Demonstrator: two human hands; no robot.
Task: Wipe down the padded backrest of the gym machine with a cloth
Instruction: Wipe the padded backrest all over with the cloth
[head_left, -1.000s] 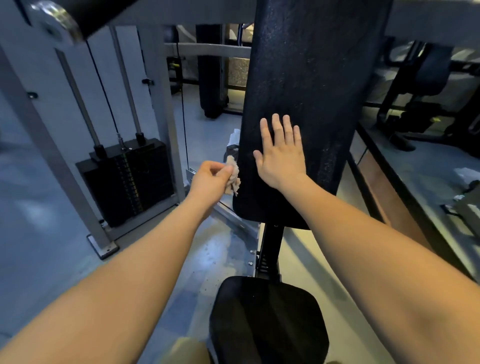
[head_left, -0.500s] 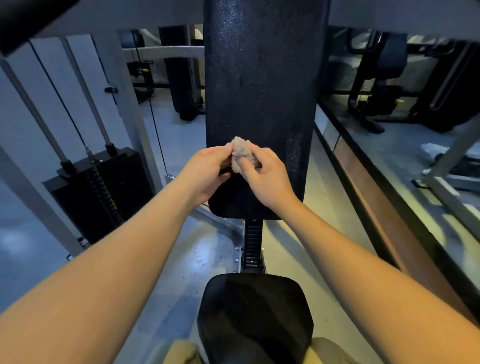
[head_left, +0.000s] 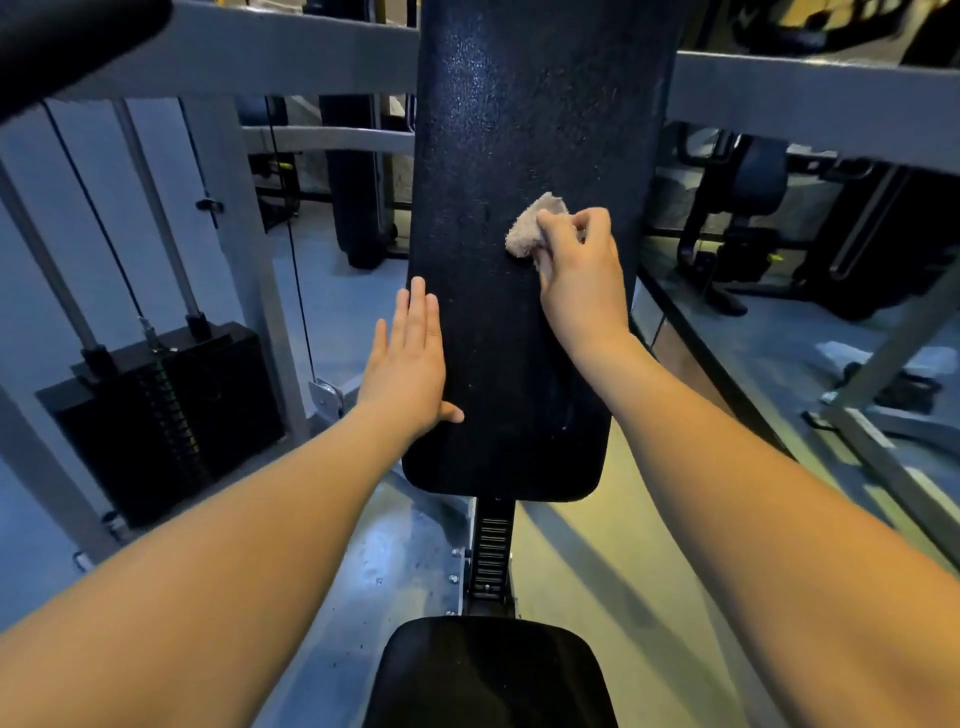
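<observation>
Our right hand (head_left: 582, 280) pinches a small bunched cloth (head_left: 532, 228) between thumb and fingers and presses it flat against the backrest (head_left: 498, 338), a little right of the pad's middle line and about halfway up the part we can see. Held in a wad like that, the cloth gives us a firm face to rub with, which suits wiping. Our left hand (head_left: 408, 364) lies spread and empty along the pad's left edge, fingers pointing up, thumb on the front face; we judge it is there to steady the pad against the push of the wipe.

The backrest is a tall, narrow black pad with rounded lower corners, standing upright on a notched post (head_left: 491, 551) above the seat (head_left: 488, 670). Its skin looks grainy and catches pale specks of light, most thickly in the upper part; whether that is moisture or dust, we cannot tell.
</observation>
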